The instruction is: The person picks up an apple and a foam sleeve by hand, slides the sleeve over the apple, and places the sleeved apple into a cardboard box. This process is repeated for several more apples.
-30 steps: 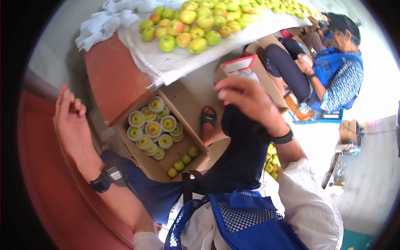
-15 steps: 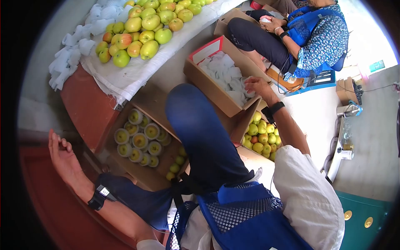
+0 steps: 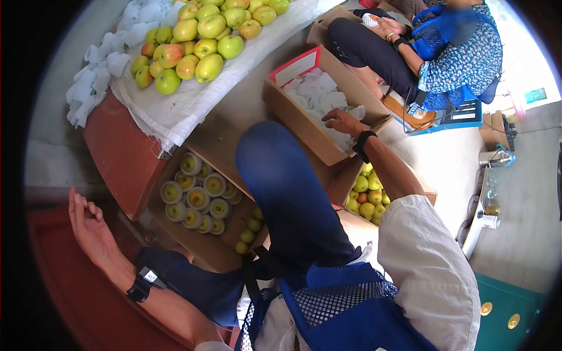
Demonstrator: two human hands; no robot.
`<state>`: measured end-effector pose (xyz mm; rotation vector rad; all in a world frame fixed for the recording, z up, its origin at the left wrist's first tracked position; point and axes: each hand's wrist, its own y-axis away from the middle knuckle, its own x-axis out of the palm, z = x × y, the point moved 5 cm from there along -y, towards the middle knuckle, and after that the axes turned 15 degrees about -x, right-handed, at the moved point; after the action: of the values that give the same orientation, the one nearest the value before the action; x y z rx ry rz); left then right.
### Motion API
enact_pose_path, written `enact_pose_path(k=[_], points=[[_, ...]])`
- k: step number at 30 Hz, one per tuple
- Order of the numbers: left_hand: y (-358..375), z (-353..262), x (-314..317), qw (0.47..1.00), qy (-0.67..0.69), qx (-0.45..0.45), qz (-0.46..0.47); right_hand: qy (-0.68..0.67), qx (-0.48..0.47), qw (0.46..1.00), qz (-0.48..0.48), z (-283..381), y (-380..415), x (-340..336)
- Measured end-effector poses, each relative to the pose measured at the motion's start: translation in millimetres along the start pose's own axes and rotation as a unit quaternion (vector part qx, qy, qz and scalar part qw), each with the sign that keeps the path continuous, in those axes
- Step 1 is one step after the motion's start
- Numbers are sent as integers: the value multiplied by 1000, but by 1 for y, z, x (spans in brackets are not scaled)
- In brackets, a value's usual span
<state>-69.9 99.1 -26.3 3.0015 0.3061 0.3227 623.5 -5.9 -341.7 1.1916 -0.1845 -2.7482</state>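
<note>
My right hand [image 3: 346, 123] hovers over the near end of a cardboard box [image 3: 304, 136] filled with white foam fruit nets [image 3: 319, 93]. Its fingers are stretched and slightly apart, and I see nothing held in them. Off to the left, my left hand [image 3: 92, 227] is open with the palm up and fingers loosely extended, holding nothing. Between my legs stands an open carton [image 3: 219, 255], where apples in foam nets [image 3: 197, 198] sit in rows beside several bare green apples [image 3: 247, 236]. Below my right wrist, another box holds loose apples [image 3: 367, 196].
A white cloth [image 3: 149, 114] covers a table with a heap of apples [image 3: 199, 44] and a pile of foam nets [image 3: 96, 76]. At upper right, a seated person [image 3: 456, 58] holds a netted fruit [image 3: 370, 20]. My knee [image 3: 266, 146] rises between the boxes.
My right hand has shifted left across the foam-net box, and its fingers have spread. My left hand stays almost still. The other person's hands have moved slightly, showing more of the fruit.
</note>
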Motion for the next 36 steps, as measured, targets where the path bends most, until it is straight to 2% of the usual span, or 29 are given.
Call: enact_pose_path(k=[1,3,4,6,7,8,9,13,14,15,16,18,19,21,22,24,26,28,30,32,34,36], points=[[1,0,1,1000,-1,0,-2,-1,-1,1000,2,0,-4,5],[2,1,2,1000,-5,0,-9,32,-14,998,-53,5,-10,8],[2,2,2,1000,-5,1,-11,32,-15,998,-52,-12,-17,17],[3,3,0,1000,-5,2,-9,-143,26,988,-52,-68,-32,47],[5,2,2,1000,-5,4,-13,-142,23,988,-50,-70,-33,47],[6,2,5,1000,-3,2,-12,35,-66,997,3,-62,-36,48],[7,2,8,1000,-1,0,-11,211,-154,964,54,-55,-37,51],[12,1,9,1000,2,3,-14,304,-221,920,115,-37,-28,51],[12,0,8,1000,6,0,-10,128,-98,987,8,-30,-23,32],[12,0,7,1000,9,-5,-5,-56,33,993,-98,-25,-13,19],[14,-1,7,1000,13,-4,-8,-53,29,994,-96,-16,-6,14],[19,-4,10,1000,10,1,-9,-97,-10,978,-186,3,13,-10],[20,-5,10,1000,15,3,-12,-93,-14,978,-185,19,22,-21],[20,-7,10,1000,16,9,-14,-214,-3,951,-225,49,41,-45],[21,-6,8,1000,23,13,-15,-209,-8,951,-226,58,46,-53],[21,-4,9,1000,14,10,3,-311,-14,905,-290,74,52,-70],[27,-7,14,1000,10,20,-4,-328,-59,896,-294,98,53,-82],[26,-2,18,1000,16,13,17,-457,-103,835,-290,153,53,-98],[35,-3,32,999,22,24,-4,-475,-129,828,-270,202,52,-111],[40,1,46,997,1,9,73,-522,-170,803,-231,262,50,-117],[53,0,67,994,-15,16,108,-526,-198,803,-199,313,46,-117],[65,2,83,983,-45,2,180,-523,-210,809,-168,361,41,-109]])
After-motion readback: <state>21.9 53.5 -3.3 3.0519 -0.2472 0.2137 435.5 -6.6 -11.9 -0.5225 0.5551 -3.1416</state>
